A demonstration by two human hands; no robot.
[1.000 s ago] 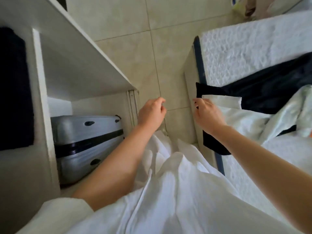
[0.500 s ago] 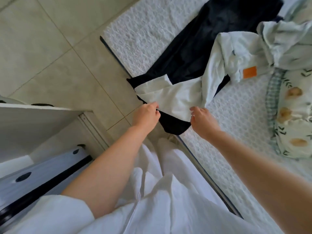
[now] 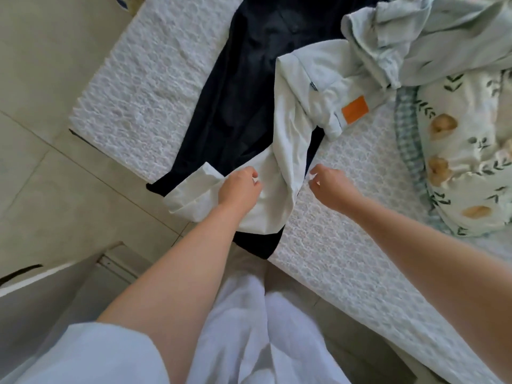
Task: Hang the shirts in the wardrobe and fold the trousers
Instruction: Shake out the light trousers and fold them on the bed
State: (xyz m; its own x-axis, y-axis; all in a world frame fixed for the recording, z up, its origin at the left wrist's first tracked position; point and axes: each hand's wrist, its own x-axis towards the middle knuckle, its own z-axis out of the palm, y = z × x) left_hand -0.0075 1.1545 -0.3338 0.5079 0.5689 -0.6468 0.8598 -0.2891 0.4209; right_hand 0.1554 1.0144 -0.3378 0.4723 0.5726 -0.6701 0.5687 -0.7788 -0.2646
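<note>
Pale trousers (image 3: pixel 288 128) with an orange label (image 3: pixel 355 109) lie across a dark navy garment (image 3: pixel 243 92) on the white bed (image 3: pixel 138 87). One cuffed leg end hangs over the bed's near edge. My left hand (image 3: pixel 239 187) pinches the pale leg on its left side, just above the cuff. My right hand (image 3: pixel 329 187) pinches the same leg's right edge, where it meets the bedcover. A crumpled pale green shirt (image 3: pixel 429 31) lies at the far right of the bed.
A floral pillow (image 3: pixel 471 151) lies on the bed to the right. The wardrobe's white shelf edge (image 3: pixel 41 284) is at the lower left, with tiled floor (image 3: pixel 41 176) between it and the bed. My white clothing fills the bottom of the view.
The view has swung from the wardrobe onto the bed. Both hands have moved further up the pale trouser leg and closed on its two sides.
</note>
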